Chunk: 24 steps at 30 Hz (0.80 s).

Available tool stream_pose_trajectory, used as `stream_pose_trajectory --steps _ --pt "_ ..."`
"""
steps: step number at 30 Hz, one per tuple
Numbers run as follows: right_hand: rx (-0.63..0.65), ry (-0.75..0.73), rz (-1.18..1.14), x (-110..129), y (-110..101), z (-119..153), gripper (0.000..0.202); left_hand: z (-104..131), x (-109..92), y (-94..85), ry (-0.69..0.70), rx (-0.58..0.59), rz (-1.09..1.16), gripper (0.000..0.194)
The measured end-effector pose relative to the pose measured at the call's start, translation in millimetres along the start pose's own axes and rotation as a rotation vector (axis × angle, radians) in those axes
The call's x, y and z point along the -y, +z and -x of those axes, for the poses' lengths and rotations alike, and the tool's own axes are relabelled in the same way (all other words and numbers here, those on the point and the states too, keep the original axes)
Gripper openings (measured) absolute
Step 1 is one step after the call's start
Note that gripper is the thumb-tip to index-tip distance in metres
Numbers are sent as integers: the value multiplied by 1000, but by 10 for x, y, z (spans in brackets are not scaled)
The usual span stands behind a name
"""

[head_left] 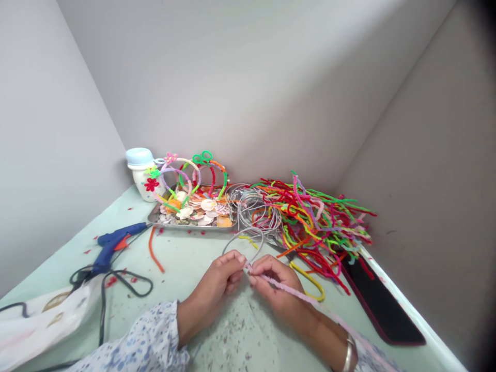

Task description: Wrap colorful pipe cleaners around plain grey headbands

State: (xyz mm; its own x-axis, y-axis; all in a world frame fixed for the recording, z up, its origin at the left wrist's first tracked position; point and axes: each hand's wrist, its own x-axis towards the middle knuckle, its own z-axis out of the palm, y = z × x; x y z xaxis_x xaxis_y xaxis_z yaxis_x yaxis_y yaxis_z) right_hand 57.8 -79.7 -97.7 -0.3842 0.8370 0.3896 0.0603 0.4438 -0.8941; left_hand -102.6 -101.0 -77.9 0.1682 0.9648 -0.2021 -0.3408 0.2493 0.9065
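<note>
Near the front middle of the table, my left hand [217, 278] pinches a loop of grey wire [233, 236] where the tip of a pale pink pipe cleaner [289, 289] meets it. My right hand [279, 283] is closed on the same pipe cleaner, close beside the left fingertips. The pipe cleaner's long tail runs back over the right wrist toward the lower right edge. Behind the hands lies a coil of grey wire [253, 227]. Yellow-handled scissors [315, 276] rest just beyond my right hand, partly covered.
A metal tray [189, 228] of shells holds several pipe-cleaner headbands [225, 181]. A white jar [145, 183], blue glue gun [112, 243] with its cord and a plastic bag [73, 315] are left. Right are piled pipe cleaners [325, 222] and a black flat case [382, 305].
</note>
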Motion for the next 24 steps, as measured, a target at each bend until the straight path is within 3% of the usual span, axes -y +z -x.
stream_pose_trajectory --steps 7,12,24 --pt "-8 14 5 -43 9 17 4 13 -17 3 11 0 -39 27" --pt "-23 100 -17 5 18 26 7 33 -24 22 11 -8 -47 28" --pt "-29 90 8 26 -13 28 6 36 -15 47 -9 -65 -126 27"
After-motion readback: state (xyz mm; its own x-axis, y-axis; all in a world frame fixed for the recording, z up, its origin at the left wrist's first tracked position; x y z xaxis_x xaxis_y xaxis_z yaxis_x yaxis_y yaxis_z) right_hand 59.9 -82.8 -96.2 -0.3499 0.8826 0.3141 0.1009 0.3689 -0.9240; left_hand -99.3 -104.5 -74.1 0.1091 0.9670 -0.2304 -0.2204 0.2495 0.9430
